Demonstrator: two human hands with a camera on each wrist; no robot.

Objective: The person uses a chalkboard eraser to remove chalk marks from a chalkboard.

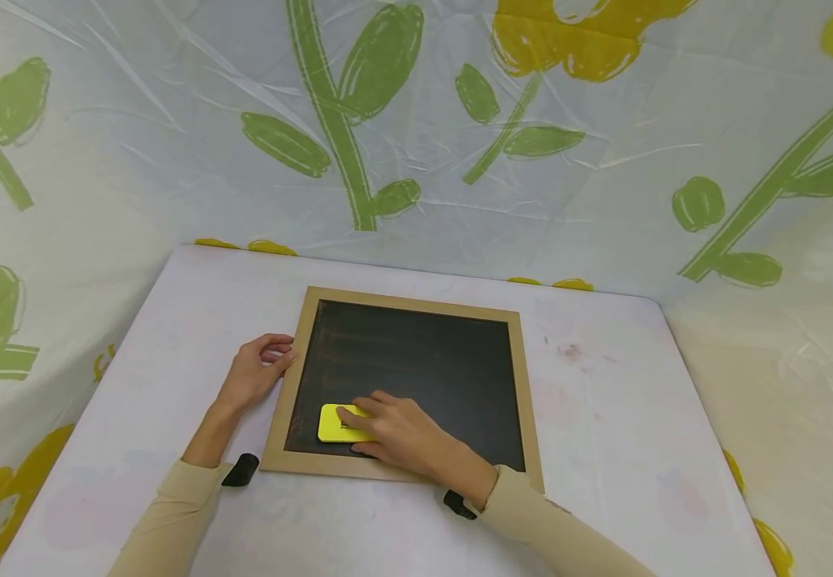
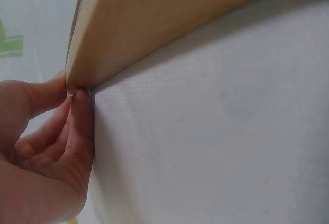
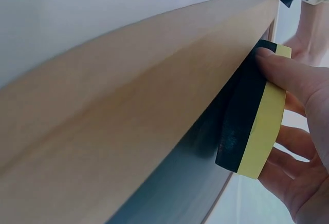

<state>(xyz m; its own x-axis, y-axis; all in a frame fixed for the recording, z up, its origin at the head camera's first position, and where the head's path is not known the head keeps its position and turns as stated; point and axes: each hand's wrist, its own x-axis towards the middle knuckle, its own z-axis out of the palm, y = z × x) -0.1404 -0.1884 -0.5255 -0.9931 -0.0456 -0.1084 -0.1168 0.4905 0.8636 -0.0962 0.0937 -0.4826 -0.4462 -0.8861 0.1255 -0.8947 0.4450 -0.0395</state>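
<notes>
A chalkboard (image 1: 416,369) with a light wooden frame (image 2: 154,18) lies flat on the table, faint brownish smudges along its left side. My right hand (image 1: 405,433) grips a yellow eraser (image 1: 333,423) near the board's lower left corner. In the right wrist view, the thumb presses one side of the eraser's black felt layer (image 3: 244,116) and the fingers lie along the other side, felt toward the board. At the frame's left edge is my left hand (image 1: 257,370); in the left wrist view its thumb and a fingertip pinch that edge.
A white table cover (image 1: 604,385) with faint prints surrounds the board, with reddish stains (image 1: 573,353) to its right. Behind and beside the table hangs a flower-patterned curtain (image 1: 445,200). Black wrist straps (image 1: 241,470) sit at both sleeve cuffs.
</notes>
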